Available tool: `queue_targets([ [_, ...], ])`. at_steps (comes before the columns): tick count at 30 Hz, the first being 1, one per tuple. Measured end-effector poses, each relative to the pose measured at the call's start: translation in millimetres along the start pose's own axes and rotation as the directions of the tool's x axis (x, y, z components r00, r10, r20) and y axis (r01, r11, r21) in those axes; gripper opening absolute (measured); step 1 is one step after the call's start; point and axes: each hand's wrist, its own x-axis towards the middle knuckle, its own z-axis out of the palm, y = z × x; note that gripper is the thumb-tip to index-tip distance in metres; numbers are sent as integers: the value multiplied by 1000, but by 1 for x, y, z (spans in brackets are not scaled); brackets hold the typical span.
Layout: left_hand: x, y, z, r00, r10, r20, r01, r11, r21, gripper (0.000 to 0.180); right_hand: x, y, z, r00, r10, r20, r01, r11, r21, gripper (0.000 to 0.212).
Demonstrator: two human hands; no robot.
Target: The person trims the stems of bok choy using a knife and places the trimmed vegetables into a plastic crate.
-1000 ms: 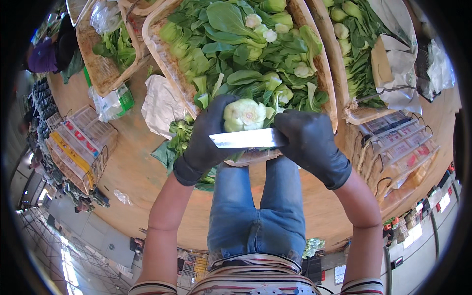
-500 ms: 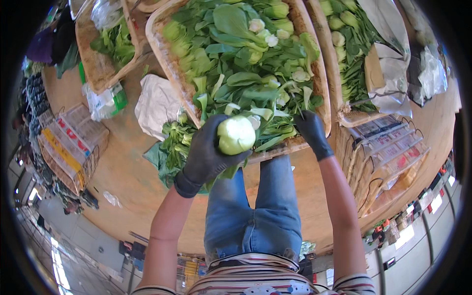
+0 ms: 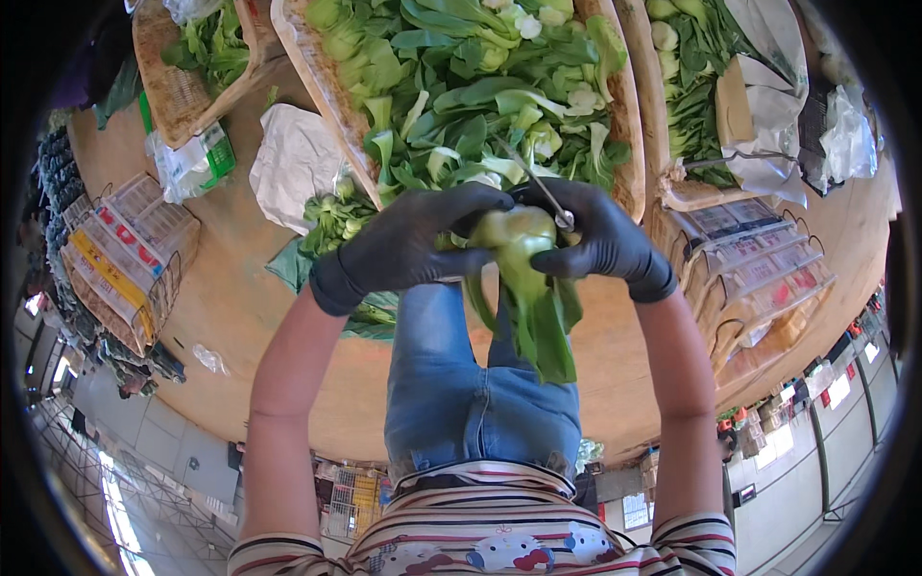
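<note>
1. My left hand [image 3: 413, 245], in a black glove, grips the pale stem end of one bok choy [image 3: 519, 278]; its fingers wrap around the bulb from the left.
2. My right hand [image 3: 600, 240], also gloved, is closed on a knife [image 3: 540, 182], and its fingers touch the bulb's right side. The thin blade runs up and left from my fist over the tray.
3. The bok choy hangs above my knees, near the front edge of the middle tray [image 3: 317, 67], with its leaves drooping toward me.
4. I count three trays of greens: the middle one, heaped full, a smaller one [image 3: 168, 82] far left and a third [image 3: 663, 115] on the right. Their rims lie close together, so there is little room between them.
5. A small pile of loose greens [image 3: 331, 216] lies left of my left hand, beside one white bag [image 3: 293, 158].
6. One wire crate [image 3: 115, 264] stands at the left edge, and two or so clear crates [image 3: 759, 259] at the right.
7. The most open floor [image 3: 240, 317] lies near left, between the crate and my legs.
</note>
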Motion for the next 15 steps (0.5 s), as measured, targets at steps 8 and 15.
queue_targets([
  [8,26,-34,16,933,-46,-356,60,998,28,56,-12,47,-3,994,89,60,-103,634,767,80],
  [15,-7,-43,38,901,-398,171,310,318,-896,52,24,27,4,995,-58,-79,59,998,10,50],
])
